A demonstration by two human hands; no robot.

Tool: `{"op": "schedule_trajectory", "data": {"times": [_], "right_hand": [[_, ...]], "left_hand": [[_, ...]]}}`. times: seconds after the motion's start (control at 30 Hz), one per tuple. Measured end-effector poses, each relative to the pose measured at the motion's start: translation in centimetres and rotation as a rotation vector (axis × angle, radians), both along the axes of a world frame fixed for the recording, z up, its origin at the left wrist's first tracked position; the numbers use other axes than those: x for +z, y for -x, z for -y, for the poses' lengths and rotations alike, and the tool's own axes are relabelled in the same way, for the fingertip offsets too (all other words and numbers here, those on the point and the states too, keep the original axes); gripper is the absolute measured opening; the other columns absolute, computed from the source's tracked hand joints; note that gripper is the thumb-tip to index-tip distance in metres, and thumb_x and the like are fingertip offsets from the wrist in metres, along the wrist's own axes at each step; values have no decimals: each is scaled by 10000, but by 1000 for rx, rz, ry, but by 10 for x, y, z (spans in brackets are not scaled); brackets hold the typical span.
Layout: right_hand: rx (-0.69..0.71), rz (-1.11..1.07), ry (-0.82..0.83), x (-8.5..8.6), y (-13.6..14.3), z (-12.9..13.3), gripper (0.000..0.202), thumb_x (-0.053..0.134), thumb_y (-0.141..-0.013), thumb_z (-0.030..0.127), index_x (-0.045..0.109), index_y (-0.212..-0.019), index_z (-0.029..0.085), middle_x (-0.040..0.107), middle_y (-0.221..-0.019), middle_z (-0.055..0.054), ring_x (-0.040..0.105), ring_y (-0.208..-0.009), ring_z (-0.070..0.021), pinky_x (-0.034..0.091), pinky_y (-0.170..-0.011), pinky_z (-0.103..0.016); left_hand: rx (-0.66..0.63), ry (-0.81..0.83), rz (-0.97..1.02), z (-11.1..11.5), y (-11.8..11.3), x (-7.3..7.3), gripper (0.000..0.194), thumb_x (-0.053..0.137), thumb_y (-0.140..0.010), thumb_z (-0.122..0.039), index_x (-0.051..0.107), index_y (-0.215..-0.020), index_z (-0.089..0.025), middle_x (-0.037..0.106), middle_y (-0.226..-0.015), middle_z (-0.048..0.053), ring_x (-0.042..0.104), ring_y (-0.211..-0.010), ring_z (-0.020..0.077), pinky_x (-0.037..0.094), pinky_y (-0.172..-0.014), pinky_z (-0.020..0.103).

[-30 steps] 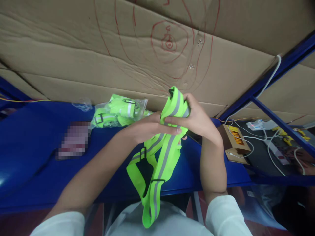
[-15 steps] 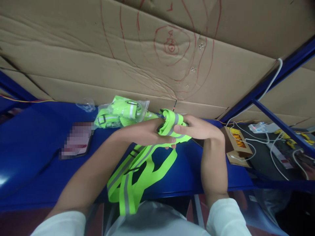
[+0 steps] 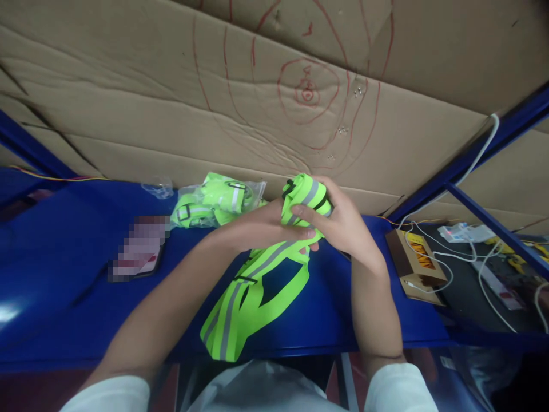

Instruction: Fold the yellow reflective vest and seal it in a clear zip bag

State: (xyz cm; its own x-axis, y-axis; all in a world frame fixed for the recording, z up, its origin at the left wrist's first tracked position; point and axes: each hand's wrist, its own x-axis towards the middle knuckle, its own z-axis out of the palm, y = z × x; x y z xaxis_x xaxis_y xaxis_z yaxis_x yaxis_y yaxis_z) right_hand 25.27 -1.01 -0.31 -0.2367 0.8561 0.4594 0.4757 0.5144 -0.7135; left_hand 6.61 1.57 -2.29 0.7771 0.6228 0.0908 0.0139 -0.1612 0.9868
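A neon-green reflective strap point(image 3: 270, 260) with a grey stripe and black buckles is bunched into a roll between my two hands. My right hand point(image 3: 338, 214) wraps round the roll from the right, its thumb lying across the front. From the left, my left hand point(image 3: 285, 229) grips the strap just under the roll, with part of its fingers hidden behind the band. Loose loops of the strap hang down toward the table's front edge. Behind my left forearm lie more green straps point(image 3: 223, 194) in clear plastic bags.
On the blue table point(image 3: 55, 240) a phone point(image 3: 141, 246) lies at left, beside a crumpled clear bag point(image 3: 157, 187). An open cardboard box point(image 3: 414, 260) and white cables stand at right. A cardboard panel point(image 3: 128, 103) with red rings rises behind.
Both hands have lifted the rolled part slightly, and my right hand has turned more upright round it. The hanging loops have been drawn up and lie a little higher. The camera view has shifted slightly.
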Motion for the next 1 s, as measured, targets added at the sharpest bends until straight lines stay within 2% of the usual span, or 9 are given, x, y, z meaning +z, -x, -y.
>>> {"op": "schedule_trajectory", "data": {"times": [0.13, 0.2, 0.37, 0.43, 0.5, 0.6, 0.77, 0.87, 1.0], "right_hand": [[-122, -114, -88, 2, -10, -5, 393, 775, -847, 512, 688, -1118, 241, 747, -1089, -38, 693, -999, -251, 565, -924, -415], [-130, -206, -31, 4, -18, -5, 426, 759, -851, 554, 670, -1143, 257, 750, -1044, -38, 712, -932, -248, 596, -837, -403], [56, -334, 248, 4, -26, -5, 454, 669, -909, 613, 579, -1229, 304, 732, -963, -17, 710, -755, -205, 588, -636, -337], [78, -304, 242, 2, -22, -6, 425, 691, -903, 596, 609, -1189, 292, 707, -897, -2, 674, -714, -179, 562, -625, -312], [11, -233, 151, -2, -18, -11, 390, 713, -898, 569, 661, -1152, 278, 654, -811, 13, 620, -684, -156, 526, -627, -291], [-76, -175, 33, -15, -12, -27, 352, 699, -908, 564, 727, -1086, 261, 601, -784, 9, 575, -711, -145, 492, -653, -276], [60, -291, 143, -36, -12, -55, 446, 673, -892, 641, 718, -1117, 258, 691, -923, -12, 631, -792, -159, 527, -698, -282], [103, -181, 142, -34, -17, -53, 526, 533, -954, 696, 760, -1088, 241, 739, -1044, -42, 680, -981, -202, 561, -863, -331], [100, -45, 2, -20, -25, -40, 582, 425, -999, 701, 713, -1283, 282, 712, -1260, -55, 632, -1233, -236, 489, -1097, -417]], "left_hand": [[-148, 83, -22, -8, -2, -5, 300, 776, -861, -446, 773, -953, -160, 782, -916, 101, 746, -889, 249, 581, -829, 339], [-197, 74, -67, -11, -2, -9, 300, 762, -871, -448, 778, -917, -152, 778, -908, 104, 738, -879, 245, 571, -811, 323], [-238, -69, -70, -11, -8, -15, 262, 681, -927, -409, 744, -889, -158, 759, -863, 65, 719, -821, 205, 551, -774, 274], [-181, -191, -89, -10, -12, -18, 234, 643, -943, -375, 739, -882, -171, 764, -881, 55, 722, -831, 203, 543, -779, 265], [-38, -307, -127, -10, -15, -21, 219, 620, -939, -339, 731, -839, -179, 767, -870, 48, 722, -815, 205, 531, -756, 262], [107, -368, -178, -11, -18, -22, 193, 589, -916, -273, 716, -811, -173, 763, -824, 38, 717, -783, 203, 518, -728, 264], [150, -399, -219, -11, -15, -16, 174, 583, -895, -235, 707, -803, -156, 755, -804, 23, 713, -769, 185, 507, -717, 256], [117, -400, -200, -11, -14, -17, 156, 600, -898, -243, 710, -827, -158, 756, -826, 15, 713, -788, 177, 513, -748, 254], [125, -445, -197, -11, -14, -19, 209, 585, -928, -285, 698, -806, -157, 741, -798, 14, 692, -751, 169, 493, -726, 249]]}}
